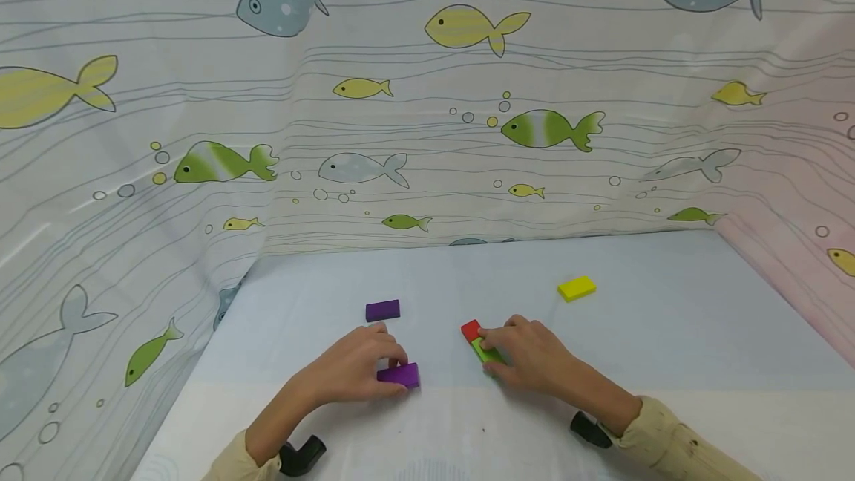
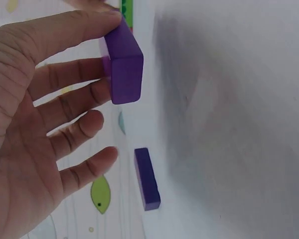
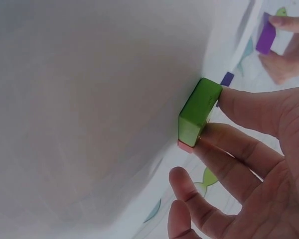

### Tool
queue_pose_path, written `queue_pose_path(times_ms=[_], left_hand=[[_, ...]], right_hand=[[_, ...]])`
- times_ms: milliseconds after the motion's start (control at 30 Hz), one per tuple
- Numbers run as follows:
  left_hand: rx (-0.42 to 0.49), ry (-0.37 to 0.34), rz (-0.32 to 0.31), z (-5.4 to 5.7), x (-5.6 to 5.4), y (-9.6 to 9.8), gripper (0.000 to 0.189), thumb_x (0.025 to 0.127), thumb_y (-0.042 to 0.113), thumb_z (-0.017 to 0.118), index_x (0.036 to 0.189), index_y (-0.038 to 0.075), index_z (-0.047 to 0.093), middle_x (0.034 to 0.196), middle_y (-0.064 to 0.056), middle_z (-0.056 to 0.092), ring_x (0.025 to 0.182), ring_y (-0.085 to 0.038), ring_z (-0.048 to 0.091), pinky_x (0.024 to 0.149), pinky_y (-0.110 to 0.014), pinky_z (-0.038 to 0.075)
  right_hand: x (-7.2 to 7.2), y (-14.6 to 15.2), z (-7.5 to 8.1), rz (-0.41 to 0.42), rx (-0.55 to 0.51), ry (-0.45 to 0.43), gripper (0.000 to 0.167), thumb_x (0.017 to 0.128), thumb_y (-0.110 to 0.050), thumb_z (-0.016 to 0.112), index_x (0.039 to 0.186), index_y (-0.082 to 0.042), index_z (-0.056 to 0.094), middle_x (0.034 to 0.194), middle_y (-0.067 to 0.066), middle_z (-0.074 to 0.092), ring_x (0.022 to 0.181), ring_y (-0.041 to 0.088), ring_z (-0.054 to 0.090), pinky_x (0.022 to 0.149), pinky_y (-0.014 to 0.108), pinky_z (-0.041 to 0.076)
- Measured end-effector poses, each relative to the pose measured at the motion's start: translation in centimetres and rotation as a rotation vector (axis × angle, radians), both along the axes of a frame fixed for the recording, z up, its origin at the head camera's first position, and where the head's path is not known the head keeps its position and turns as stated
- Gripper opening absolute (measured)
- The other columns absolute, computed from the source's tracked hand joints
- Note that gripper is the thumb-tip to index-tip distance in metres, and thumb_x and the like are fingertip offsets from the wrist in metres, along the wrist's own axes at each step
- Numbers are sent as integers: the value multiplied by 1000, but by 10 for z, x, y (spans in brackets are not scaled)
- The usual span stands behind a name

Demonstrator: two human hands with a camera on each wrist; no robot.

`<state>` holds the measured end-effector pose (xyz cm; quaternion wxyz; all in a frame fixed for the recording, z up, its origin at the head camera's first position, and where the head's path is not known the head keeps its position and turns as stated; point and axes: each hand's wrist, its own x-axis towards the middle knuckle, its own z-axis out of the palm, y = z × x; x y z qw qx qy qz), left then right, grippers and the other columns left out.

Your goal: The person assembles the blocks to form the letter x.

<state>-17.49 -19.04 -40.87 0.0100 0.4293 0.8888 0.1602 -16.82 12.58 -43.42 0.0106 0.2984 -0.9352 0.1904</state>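
On the left, my left hand [image 1: 354,364] pinches a purple block [image 1: 404,375] between thumb and fingers. In the left wrist view this purple block [image 2: 126,67] shows its end face, with the lower fingers spread beside it. My right hand [image 1: 534,356] grips a green block [image 1: 485,352] by its sides. Right at the far end of the green block is a red block [image 1: 470,330], partly covered by a fingertip in the head view. From the right wrist, the green block [image 3: 199,110] hides most of the red block [image 3: 185,146].
A darker purple block [image 1: 383,310] lies beyond the left hand. A yellow block [image 1: 577,288] lies farther back on the right of the pale table [image 1: 307,280]. Fish-patterned cloth [image 1: 427,117] rises behind the table and along both sides.
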Motion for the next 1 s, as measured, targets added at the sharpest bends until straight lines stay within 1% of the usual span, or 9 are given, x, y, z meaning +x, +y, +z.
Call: queue_pose_path(times_ms=[267,400,600,733,1000], left_hand=[[-13,36,29,-3,-4,11,24,79,35,81,95,18,76,81,17,63,76,-5,45,65,-19,37],[-26,51,34,-3,-6,17,24,80,37,79,95,18,76,80,15,63,76,-4,43,64,-19,36],[-36,112,65,-7,-9,24,24,79,38,80,94,19,75,77,13,61,74,-6,43,62,-19,35],[-37,150,80,-10,-11,31,25,79,38,80,93,18,75,76,12,62,76,-7,44,62,-20,37],[-58,182,125,-11,-15,42,26,80,40,78,94,18,75,79,10,65,78,-8,48,64,-22,40]], right_hand=[[0,-1,1,-9,8,-13,30,83,-29,79,110,-17,75,126,-4,67,97,22,56,72,36,47],[0,-2,1,-13,14,-12,30,82,-28,80,109,-16,75,125,-3,67,98,23,56,72,38,47],[0,-1,1,-24,24,-14,30,82,-29,79,110,-17,76,126,-4,66,97,22,56,72,37,47],[0,-1,1,-23,20,-8,30,83,-29,79,110,-17,76,126,-4,66,97,22,57,72,36,48],[0,-2,0,-18,26,-4,30,83,-30,79,110,-17,76,126,-4,67,97,22,57,73,36,49]])
